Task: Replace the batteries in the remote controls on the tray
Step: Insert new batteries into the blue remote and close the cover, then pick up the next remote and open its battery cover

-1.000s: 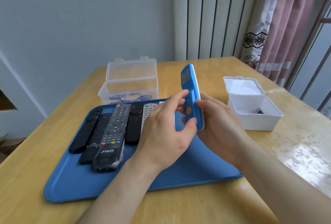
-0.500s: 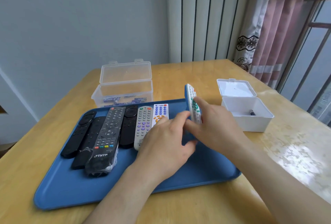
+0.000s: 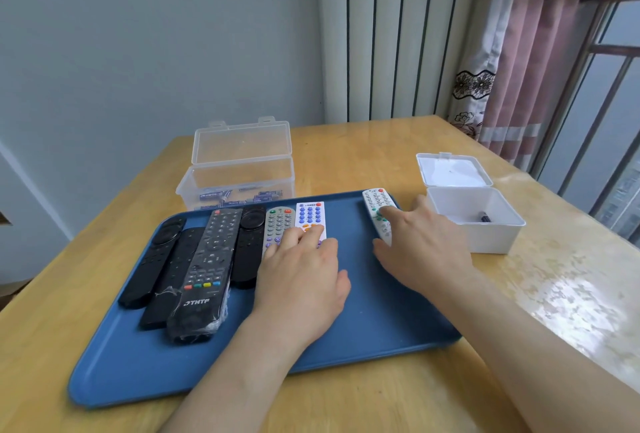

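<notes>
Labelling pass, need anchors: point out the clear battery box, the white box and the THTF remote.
clear battery box (image 3: 235, 176): head view, front wall of the base.
white box (image 3: 485, 237): head view, front wall of the base.
THTF remote (image 3: 209, 268): head view, keypad at mid-body.

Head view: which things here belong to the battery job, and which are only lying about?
Belong to the job: blue tray; six remotes in a row, left hand on two of them; white remote under the right hand; clear box of batteries; white box with one small dark item inside.

Only lying about: wooden table as support; pink curtain; window bars.
</notes>
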A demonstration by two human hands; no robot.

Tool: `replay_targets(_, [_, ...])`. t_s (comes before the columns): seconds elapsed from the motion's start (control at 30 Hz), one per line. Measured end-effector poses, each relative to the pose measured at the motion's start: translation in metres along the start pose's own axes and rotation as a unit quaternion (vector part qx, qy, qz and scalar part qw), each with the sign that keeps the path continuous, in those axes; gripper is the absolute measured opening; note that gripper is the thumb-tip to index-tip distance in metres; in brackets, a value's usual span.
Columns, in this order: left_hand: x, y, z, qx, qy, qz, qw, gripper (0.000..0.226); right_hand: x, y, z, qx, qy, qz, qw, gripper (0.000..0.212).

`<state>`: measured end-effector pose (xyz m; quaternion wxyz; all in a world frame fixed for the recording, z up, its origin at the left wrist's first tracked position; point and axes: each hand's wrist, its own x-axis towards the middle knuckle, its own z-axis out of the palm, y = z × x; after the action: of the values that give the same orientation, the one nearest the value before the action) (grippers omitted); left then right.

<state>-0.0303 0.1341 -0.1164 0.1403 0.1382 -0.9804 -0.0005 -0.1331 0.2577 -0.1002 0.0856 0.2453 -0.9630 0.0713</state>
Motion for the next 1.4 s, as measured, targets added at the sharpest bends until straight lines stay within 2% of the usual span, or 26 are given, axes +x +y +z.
replay_targets(0.07, [0.002,0.003,-0.001,0.018,0.017,-0.011,1.0,0.031,-0.001,0.001,-0.001,-0.014,-0.007,-0.002,1.0,0.035])
replay_targets(0.2, [0.004,0.012,-0.004,0.062,-0.03,-0.036,0.997,0.03,-0.006,0.006,-0.007,-0.036,-0.052,-0.004,0.998,0.057])
replay_targets(0.43, [-0.001,0.012,-0.01,0.117,-0.038,-0.052,0.991,0.048,-0.008,-0.001,-0.01,-0.023,-0.028,-0.018,0.999,0.039])
replay_targets(0.6, [-0.006,0.01,-0.016,0.098,-0.04,-0.021,0.994,0.069,-0.01,0.001,-0.014,-0.01,-0.012,-0.011,1.0,0.044])
replay_targets(0.67, [-0.006,0.008,-0.019,0.09,-0.034,-0.026,0.995,0.062,-0.01,0.001,-0.016,0.013,0.012,-0.022,1.0,0.044])
replay_targets(0.77, [-0.005,0.008,-0.019,0.068,-0.013,-0.03,0.997,0.04,-0.009,-0.005,-0.011,0.143,0.024,-0.051,0.988,0.035])
replay_targets(0.9, [0.002,0.002,-0.016,0.026,0.038,-0.052,0.998,0.032,-0.012,-0.016,0.002,0.335,-0.067,-0.066,0.938,0.034])
replay_targets(0.97, [0.004,-0.002,-0.016,-0.001,0.074,-0.066,0.995,0.032,-0.015,-0.024,0.003,0.435,-0.122,-0.036,0.891,0.038])
replay_targets(1.07, [0.003,-0.002,-0.02,-0.067,0.132,-0.072,0.986,0.033,-0.02,-0.033,-0.001,0.603,-0.214,0.013,0.768,0.03])
replay_targets(1.13, [0.001,0.0,-0.023,-0.174,0.158,-0.092,0.968,0.036,-0.024,-0.036,-0.005,0.68,-0.275,0.016,0.679,0.026])
replay_targets(1.17, [0.001,0.0,-0.024,-0.236,0.154,-0.112,0.953,0.037,-0.025,-0.036,-0.005,0.705,-0.286,0.02,0.648,0.025])
replay_targets(1.23, [0.004,-0.001,-0.023,-0.354,0.114,-0.15,0.916,0.038,-0.022,-0.034,-0.001,0.737,-0.262,0.042,0.622,0.027])
replay_targets(1.33, [0.006,-0.001,-0.022,-0.481,0.039,-0.176,0.858,0.04,-0.018,-0.03,0.005,0.747,-0.225,0.029,0.625,0.038])
replay_targets(1.37, [0.005,-0.002,-0.023,-0.477,0.029,-0.164,0.863,0.042,-0.018,-0.029,0.004,0.747,-0.227,0.016,0.625,0.038])
replay_targets(1.4, [0.005,-0.002,-0.025,-0.447,0.023,-0.14,0.883,0.044,-0.018,-0.028,0.004,0.749,-0.229,0.007,0.622,0.039])
